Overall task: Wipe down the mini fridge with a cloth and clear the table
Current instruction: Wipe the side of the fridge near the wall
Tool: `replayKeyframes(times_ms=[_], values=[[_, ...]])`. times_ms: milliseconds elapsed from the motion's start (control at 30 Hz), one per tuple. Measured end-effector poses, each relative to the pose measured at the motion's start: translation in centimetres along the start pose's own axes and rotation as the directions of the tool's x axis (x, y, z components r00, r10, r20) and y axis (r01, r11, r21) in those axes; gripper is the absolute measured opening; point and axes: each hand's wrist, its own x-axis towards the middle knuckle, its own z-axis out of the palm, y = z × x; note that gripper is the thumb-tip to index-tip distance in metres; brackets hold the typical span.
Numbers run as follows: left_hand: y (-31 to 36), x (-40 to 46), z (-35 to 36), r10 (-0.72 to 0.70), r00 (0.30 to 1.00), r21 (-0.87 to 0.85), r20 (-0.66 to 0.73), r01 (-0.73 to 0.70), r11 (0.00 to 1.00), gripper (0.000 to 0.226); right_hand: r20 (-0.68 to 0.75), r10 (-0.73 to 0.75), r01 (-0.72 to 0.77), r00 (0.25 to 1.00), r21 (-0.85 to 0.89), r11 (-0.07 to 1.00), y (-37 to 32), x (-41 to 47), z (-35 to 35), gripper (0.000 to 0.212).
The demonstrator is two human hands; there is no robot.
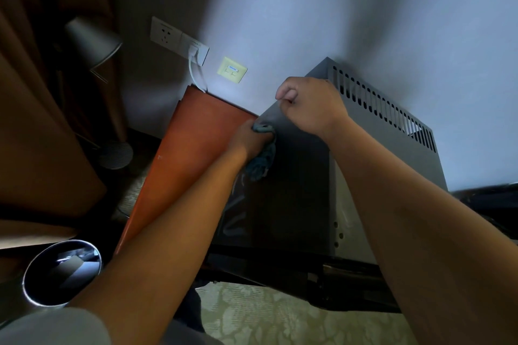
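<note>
Mini fridge (297, 193), grey, against the wall beside the wooden desk (193, 143): wiping under way.

Left hand (252, 137) grips the blue cloth (262, 159) and presses it to the dark side panel near the upper edge; lower panel seemingly not yet wiped, desk clearing judged still to do. Right hand (311, 103), fingers curled, rests on the top edge, steadying; whether it holds anything cannot be told.

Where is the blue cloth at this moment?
In the head view, the blue cloth is near the centre, gripped by the left hand against the dark side of the grey metal mini fridge, beside the orange-brown wooden panel.
</note>
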Motion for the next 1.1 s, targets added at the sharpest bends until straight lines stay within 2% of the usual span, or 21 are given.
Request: replayKeyframes(times_ms=[100,200,333,433,500,633,733,867,967,1100], values=[[-4.2,0.0,-0.2,-0.161,0.987,-0.013,0.023,0.161,0.987,0.014,-0.004,-0.007,0.007,1.0,0.002,1.0,0.1,0.3,-0.1,0.023],[-6.8,0.2,0.1,-0.218,0.976,0.002,-0.008,0.218,0.976,0.028,-0.008,-0.005,0.005,1.0,0.019,1.0,0.4,0.8,-0.3,0.022],[-2.3,0.2,0.4,-0.109,0.994,-0.004,0.025,0.109,0.994,0.016,0.005,0.015,-0.015,1.0,0.066,0.998,0.6,1.6,-0.3,0.02],[1.7,0.7,1.0,0.029,0.998,0.004,-0.062,-0.029,1.0,0.026,0.015,0.028,-0.03,0.999,0.103,0.994,0.9,1.9,-0.4,0.021],[2.6,1.1,1.2,0.023,0.997,0.011,-0.074,-0.023,1.0,0.032,0.009,0.03,-0.031,1.0,0.127,0.991,1.0,1.9,-0.4,0.021],[0.2,2.2,0.6,-0.111,0.993,-0.08,-0.033,0.108,0.991,0.037,0.001,0.037,-0.037,0.999,0.132,0.991,1.0,2.0,-0.3,0.02],[-2.8,1.5,0.2,-0.244,0.97,-0.046,0.015,0.244,0.969,0.043,-0.001,0.033,-0.032,0.999,0.122,0.992,0.9,1.9,-0.3,0.02],[-4.6,0.4,0.2,-0.288,0.957,-0.02,0.011,0.289,0.957,0.045,-0.013,0.02,-0.019,1.0,0.106,0.994,0.9,2.0,-0.2,0.02],[-2.1,0.6,0.0,-0.213,0.976,-0.006,0.055,0.213,0.977,0.039,-0.063,0.014,-0.006,0.998,0.138,0.99,1.2,2.1,0.0,0.025],[3.0,2.2,0.5,-0.046,0.998,0.016,-0.041,0.047,0.999,0.031,-0.118,-0.013,0.028,0.993,0.127,0.992,1.8,2.5,0.6,0.031]])
